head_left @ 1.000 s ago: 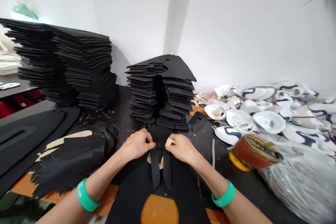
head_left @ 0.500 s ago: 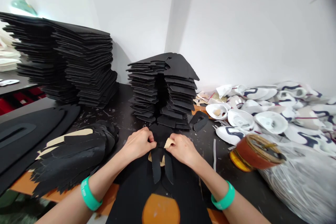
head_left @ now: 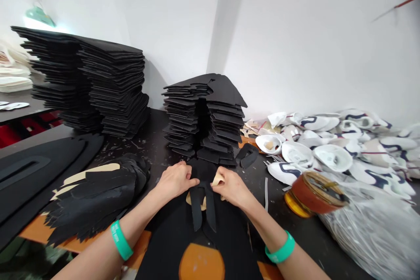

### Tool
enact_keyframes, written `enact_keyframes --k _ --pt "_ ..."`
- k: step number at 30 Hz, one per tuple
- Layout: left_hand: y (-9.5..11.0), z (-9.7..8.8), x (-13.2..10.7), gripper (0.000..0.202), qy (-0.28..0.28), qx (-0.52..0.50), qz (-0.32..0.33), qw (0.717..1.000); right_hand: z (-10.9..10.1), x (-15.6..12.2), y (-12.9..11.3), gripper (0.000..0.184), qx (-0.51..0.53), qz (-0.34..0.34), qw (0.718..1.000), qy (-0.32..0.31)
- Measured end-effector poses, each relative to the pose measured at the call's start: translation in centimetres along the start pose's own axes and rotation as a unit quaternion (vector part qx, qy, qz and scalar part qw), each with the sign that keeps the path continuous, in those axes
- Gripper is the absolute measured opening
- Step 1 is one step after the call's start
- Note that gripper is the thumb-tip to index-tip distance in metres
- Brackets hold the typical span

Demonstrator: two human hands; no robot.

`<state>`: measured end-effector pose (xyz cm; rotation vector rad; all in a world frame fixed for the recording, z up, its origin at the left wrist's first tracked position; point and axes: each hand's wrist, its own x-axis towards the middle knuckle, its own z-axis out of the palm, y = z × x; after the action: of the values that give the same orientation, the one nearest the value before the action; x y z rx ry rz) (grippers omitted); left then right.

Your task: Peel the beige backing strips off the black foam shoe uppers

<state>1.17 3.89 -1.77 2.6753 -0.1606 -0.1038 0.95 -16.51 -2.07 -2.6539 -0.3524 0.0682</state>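
A black U-shaped piece lies with its two legs toward me on a large black foam sheet. Tan backing paper shows beside it and between its legs. With fingers curled and thumb at the upper left edge of the U-shaped piece, my left hand pinches it. My right hand is closed at the opposite edge, and a curled flap of the tan paper sticks up from its grip. The fingertips of both hands are partly hidden.
Tall stacks of black foam pieces stand behind to the left, with a shorter stack straight ahead. Left lies a fanned pile of black pieces. On the right are white shoe uppers, a brown glue pot and a clear plastic bag.
The view has shifted slightly. My right hand has moved a little outward from the U-shaped piece, and the tan flap in it stands out more. My left hand stays at the left edge.
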Motion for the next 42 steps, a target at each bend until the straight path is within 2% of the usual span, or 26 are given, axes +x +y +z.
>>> enact_keyframes --k 4,6,7,10,14,16,18,21,24,28,30,34,39,42 --pt "-0.5 -0.3 -0.1 0.02 -0.006 -0.024 0.013 1.0 -0.6 -1.7 -0.5 0.048 0.036 -0.114 0.993 -0.014" --pt "-0.7 -0.3 -0.2 0.017 -0.007 -0.033 0.016 0.999 -0.8 -2.5 -0.9 0.06 -0.021 -0.155 0.987 -0.038" --pt "-0.8 -0.3 -0.2 0.016 -0.008 -0.036 0.016 0.999 -0.9 -2.8 -0.9 0.062 -0.061 -0.15 0.986 -0.046" --pt "-1.0 -0.3 -0.4 0.014 -0.006 -0.046 0.019 0.999 -1.5 -3.2 0.2 0.06 -0.124 -0.076 0.989 -0.035" --pt "-1.0 -0.5 -0.5 0.01 0.001 -0.063 0.034 0.997 -2.5 -4.4 2.5 0.047 -0.095 -0.006 0.995 0.005" --pt "-0.7 -0.6 -0.5 0.01 0.009 -0.074 0.049 0.996 -2.7 -5.8 2.7 0.033 -0.04 -0.041 0.998 -0.001" --pt "-0.1 -0.5 -0.3 0.013 0.008 -0.094 0.083 0.992 -2.5 -7.3 2.0 0.025 0.009 -0.124 0.991 -0.044" --pt "0.8 0.1 0.2 0.013 -0.039 -0.141 0.157 0.977 -1.5 -8.5 0.2 0.025 -0.005 -0.206 0.975 -0.083" --pt "0.9 1.0 0.8 0.015 -0.084 -0.185 0.199 0.959 -0.4 -7.9 -0.7 0.029 -0.058 -0.193 0.979 -0.031" --pt "0.2 1.4 1.1 0.021 -0.107 -0.221 0.222 0.944 0.7 -5.7 -0.5 0.055 -0.108 -0.172 0.978 0.046" --pt "-0.1 1.4 1.2 0.022 -0.114 -0.235 0.231 0.937 1.2 -4.8 -0.3 0.051 -0.119 -0.178 0.975 0.066" --pt "-0.4 1.6 1.2 0.018 -0.108 -0.246 0.239 0.933 1.9 -4.5 -0.4 0.03 -0.1 -0.193 0.973 0.082" --pt "-0.7 2.1 1.4 0.017 -0.118 -0.263 0.246 0.926 2.5 -6.6 0.1 0.028 -0.06 -0.212 0.969 0.115" --pt "-0.7 2.1 1.5 0.016 -0.129 -0.271 0.245 0.922 3.0 -8.2 0.7 0.022 -0.065 -0.283 0.947 0.14"
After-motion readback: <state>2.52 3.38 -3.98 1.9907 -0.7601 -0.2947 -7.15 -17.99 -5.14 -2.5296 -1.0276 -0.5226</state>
